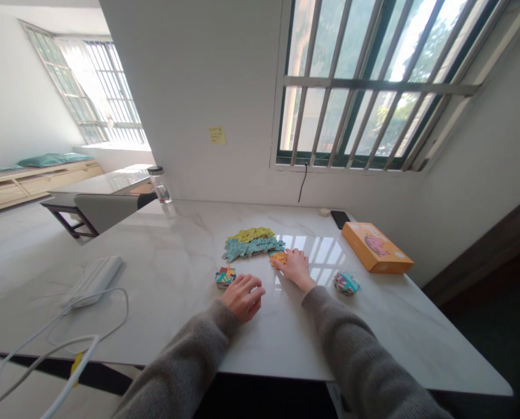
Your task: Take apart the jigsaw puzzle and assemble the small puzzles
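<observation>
Head view: our right hand (295, 269) rests its fingers (280, 263) together on orange puzzle pieces (279, 258), apparently unclamped; our left hand (243, 298) curls just beside a multicoloured puzzle-piece stack (225, 277) on the marble tabletop (163, 262).

A black phone (340, 219) lay on the marble tabletop (163, 302) beneath a barred window (373, 87), with a lidded glass jar (160, 189) at the far corner, a yellow sticky note (216, 135) on the wall, and a white corded adapter (92, 281) nearer the left edge.

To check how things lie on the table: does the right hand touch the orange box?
No, the right hand is at the small orange jigsaw pieces, and the orange box lies apart from it, further right.
</observation>
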`<state>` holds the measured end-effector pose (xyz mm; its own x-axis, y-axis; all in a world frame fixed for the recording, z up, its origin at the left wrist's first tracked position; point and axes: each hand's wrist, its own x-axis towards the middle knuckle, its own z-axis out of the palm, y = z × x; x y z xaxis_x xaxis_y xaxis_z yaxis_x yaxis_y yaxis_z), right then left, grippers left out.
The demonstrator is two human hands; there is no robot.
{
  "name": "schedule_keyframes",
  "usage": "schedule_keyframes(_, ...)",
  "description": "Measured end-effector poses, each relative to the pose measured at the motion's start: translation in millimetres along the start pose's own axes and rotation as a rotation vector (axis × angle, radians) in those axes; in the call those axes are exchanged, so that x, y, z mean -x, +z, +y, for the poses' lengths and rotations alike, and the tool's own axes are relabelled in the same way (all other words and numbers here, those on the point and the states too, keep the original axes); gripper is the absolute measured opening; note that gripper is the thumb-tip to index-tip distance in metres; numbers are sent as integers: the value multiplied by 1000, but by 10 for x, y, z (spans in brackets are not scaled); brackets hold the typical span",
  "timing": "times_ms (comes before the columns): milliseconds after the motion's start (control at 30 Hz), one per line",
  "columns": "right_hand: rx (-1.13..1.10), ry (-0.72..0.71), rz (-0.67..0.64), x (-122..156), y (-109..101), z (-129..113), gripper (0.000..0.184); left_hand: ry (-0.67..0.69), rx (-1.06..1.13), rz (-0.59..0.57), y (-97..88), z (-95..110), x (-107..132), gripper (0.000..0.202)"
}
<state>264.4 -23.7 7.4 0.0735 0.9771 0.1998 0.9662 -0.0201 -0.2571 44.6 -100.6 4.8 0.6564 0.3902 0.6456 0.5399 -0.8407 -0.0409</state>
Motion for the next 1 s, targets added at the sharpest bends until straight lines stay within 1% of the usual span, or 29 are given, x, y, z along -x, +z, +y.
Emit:
schedule_keyframes(100,-24,28,-53,-2,-22,45,53,-31,33,-63,26,50,-15,18)
schedule_keyframes(200,-65,38,-53,3,-8,65,50,-146,96,-115,113,111,-89,24)
schedule_keyframes(333,-108,26,-49,-16,23,83,49,-370,158,-151,332,167,-319,48)
schedule_keyframes(433,-118,16,-73,-72,20,109,45,-511,150,-221,514,179,-512,53)
schedule_keyframes(500,-120,12,-88,-113,9,131,43,-568,128,-264,607,171,-594,53)
schedule_keyframes(600,-125,6,-103,-134,-10,162,39,-580,122,-278,686,138,-616,50)
schedule_keyframes(700,-130,1,-105,-83,-33,190,34,-581,155,-255,713,97,-562,46)
schedule_keyframes(833,-146,-25,-119,50,-75,229,29,-596,201,-216,710,69,-500,41)
schedule_keyframes(1000,-172,-101,-155,195,-127,278,26,-610,206,-223,668,78,-500,36)
